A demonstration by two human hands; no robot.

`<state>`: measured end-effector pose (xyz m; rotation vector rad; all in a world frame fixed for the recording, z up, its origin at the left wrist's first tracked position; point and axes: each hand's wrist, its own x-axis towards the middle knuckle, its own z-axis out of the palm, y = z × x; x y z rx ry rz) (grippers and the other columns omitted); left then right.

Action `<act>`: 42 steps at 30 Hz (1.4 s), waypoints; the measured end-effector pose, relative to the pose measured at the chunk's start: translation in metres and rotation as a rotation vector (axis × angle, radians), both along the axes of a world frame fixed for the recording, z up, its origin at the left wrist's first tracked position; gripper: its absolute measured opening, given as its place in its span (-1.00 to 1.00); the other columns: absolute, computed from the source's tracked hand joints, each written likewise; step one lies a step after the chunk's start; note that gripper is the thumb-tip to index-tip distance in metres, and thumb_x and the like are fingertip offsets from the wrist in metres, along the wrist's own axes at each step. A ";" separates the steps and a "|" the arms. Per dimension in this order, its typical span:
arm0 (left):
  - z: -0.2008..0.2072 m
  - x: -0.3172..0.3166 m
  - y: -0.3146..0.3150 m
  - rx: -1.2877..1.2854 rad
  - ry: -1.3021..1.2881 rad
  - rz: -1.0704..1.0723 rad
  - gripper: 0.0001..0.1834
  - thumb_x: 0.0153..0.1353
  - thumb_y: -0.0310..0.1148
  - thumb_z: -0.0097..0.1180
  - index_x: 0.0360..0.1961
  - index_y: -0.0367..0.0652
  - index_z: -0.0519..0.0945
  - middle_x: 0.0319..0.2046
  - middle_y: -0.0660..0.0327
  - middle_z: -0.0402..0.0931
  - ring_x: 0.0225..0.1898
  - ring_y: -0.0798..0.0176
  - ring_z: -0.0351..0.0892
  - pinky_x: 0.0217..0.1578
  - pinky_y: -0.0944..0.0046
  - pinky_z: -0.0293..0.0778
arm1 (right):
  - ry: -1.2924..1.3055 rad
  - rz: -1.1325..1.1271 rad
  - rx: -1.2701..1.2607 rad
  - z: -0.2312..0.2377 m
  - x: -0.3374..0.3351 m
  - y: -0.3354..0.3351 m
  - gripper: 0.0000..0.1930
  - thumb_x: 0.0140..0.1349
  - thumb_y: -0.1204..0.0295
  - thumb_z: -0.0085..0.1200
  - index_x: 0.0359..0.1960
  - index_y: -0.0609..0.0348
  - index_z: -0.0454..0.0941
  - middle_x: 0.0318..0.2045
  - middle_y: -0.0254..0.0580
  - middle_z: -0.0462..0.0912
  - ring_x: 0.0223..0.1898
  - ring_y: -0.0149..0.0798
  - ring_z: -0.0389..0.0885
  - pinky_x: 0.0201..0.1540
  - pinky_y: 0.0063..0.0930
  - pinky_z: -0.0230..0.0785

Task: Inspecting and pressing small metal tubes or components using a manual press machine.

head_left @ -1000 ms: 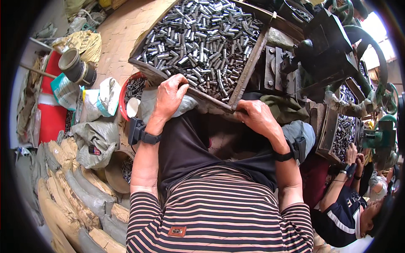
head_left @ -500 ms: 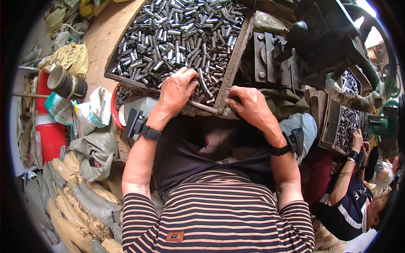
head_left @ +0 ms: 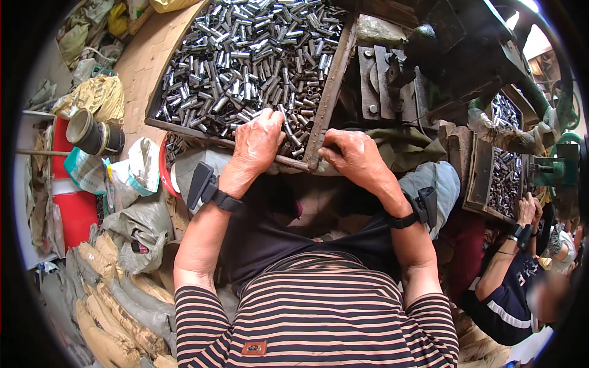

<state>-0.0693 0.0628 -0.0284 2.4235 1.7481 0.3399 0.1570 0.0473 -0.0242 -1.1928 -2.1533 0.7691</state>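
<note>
Left grip (head_left: 259,140) curls over the tray's (head_left: 333,86) near edge, right grip (head_left: 351,150) bends narrow beside its corner; whether either holds anything, I cannot tell. Floor (head_left: 144,64) and sacks (head_left: 116,313) lie left of both, machine (head_left: 396,86) right. Ahead, tubes (head_left: 245,67) fill the tray; leftward, bucket (head_left: 164,168) holds more.

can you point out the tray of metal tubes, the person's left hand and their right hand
Tray of metal tubes (head_left: 337,80): head view, on its right side wall.
Left hand (head_left: 259,140): head view, back of the hand.
Right hand (head_left: 358,154): head view, back of the hand.
</note>
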 end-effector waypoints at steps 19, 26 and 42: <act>0.011 -0.063 -0.031 -0.430 -1.517 0.272 -0.84 0.30 -0.48 -0.04 -0.12 -0.20 0.47 -0.32 0.23 0.54 -0.41 0.42 0.55 -0.37 0.44 0.52 | -0.166 -0.087 0.317 -0.023 -0.089 0.051 -0.80 0.01 0.38 0.22 -0.38 0.12 0.46 -0.43 -0.13 0.53 -0.30 -0.02 0.56 -0.27 -0.17 0.44; 0.004 -0.062 -0.035 -0.443 -1.523 0.258 -0.81 0.33 -0.44 -0.06 -0.08 -0.22 0.50 -0.32 0.24 0.55 -0.41 0.42 0.56 -0.35 0.42 0.52 | -0.330 -0.213 0.361 -0.020 -0.115 0.050 -0.79 -0.11 0.37 0.22 -0.46 0.15 0.50 -0.43 -0.16 0.55 -0.27 -0.08 0.56 -0.22 -0.19 0.39; -0.002 -0.042 -0.023 -0.438 -1.395 0.231 -0.81 0.28 -0.35 0.09 -0.18 -0.25 0.55 -0.47 0.32 0.53 -0.52 0.51 0.49 -0.50 0.49 0.42 | -0.353 -0.223 0.388 -0.027 -0.110 0.050 -0.77 -0.08 0.34 0.26 -0.41 0.11 0.51 -0.40 -0.17 0.52 -0.23 -0.06 0.54 -0.18 -0.13 0.33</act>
